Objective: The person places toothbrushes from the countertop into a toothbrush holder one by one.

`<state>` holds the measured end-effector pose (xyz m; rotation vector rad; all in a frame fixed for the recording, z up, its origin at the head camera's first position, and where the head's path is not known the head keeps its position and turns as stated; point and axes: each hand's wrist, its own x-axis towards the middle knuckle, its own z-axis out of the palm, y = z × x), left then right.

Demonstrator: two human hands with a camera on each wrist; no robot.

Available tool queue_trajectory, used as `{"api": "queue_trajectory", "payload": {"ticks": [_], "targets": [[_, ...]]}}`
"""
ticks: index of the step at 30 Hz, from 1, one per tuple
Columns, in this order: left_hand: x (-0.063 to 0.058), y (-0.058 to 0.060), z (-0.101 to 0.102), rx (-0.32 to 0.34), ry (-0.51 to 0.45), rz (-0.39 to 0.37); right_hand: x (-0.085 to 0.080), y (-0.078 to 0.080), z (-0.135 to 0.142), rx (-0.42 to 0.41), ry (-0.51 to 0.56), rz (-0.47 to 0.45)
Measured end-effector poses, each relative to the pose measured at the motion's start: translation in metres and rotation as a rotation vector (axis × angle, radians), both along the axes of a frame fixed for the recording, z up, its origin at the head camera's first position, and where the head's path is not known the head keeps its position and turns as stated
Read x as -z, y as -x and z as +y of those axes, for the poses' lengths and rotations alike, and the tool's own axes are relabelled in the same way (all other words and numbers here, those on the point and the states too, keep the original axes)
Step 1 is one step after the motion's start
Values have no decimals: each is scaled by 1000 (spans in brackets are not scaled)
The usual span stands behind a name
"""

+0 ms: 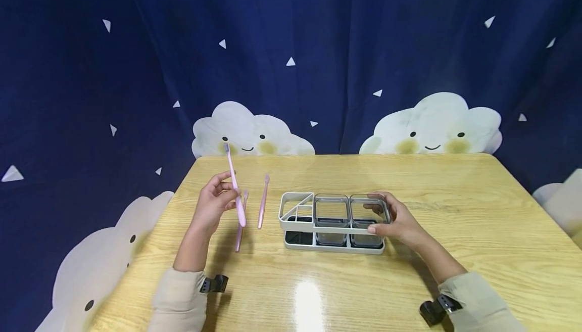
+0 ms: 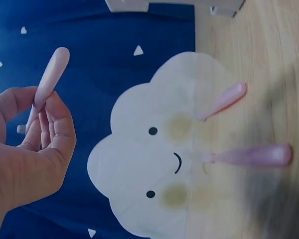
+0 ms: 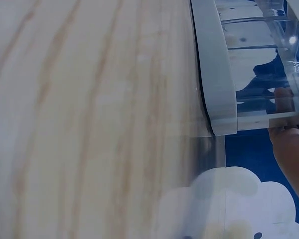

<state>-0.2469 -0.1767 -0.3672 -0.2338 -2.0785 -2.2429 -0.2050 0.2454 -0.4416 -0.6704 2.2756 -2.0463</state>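
Between thumb and fingers, my left hand [image 1: 215, 198] pinches a pink toothbrush [image 1: 233, 175] above the table, bristle end up and handle end down. The left wrist view shows the same toothbrush [image 2: 52, 74] in that pinch. Two more pink toothbrushes lie on the table beside this hand: one toothbrush [image 1: 263, 203] to its right, another toothbrush [image 1: 239, 236] partly behind the held one. My right hand [image 1: 396, 221] grips the right end of a white toothbrush holder [image 1: 296, 226], thumb in front and fingers behind. Two clear cups [image 1: 331, 210] sit in the holder, beside its divided left compartment.
The wooden table [image 1: 273, 281] runs back to a dark blue curtain [image 1: 318, 44] with white triangles and cloud shapes [image 1: 436, 127]. A black wrist camera [image 1: 213, 284] is strapped to the left sleeve, another camera [image 1: 434, 312] to the right.
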Motion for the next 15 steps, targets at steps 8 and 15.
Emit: {"api": "queue_trajectory", "payload": {"ticks": [8,15], "targets": [[-9,-8,18,-21,-90,32,-1,0,0,3,6,-8],[-15,-14,40,-90,-172,103,0,0,0,-10,5,13]]}}
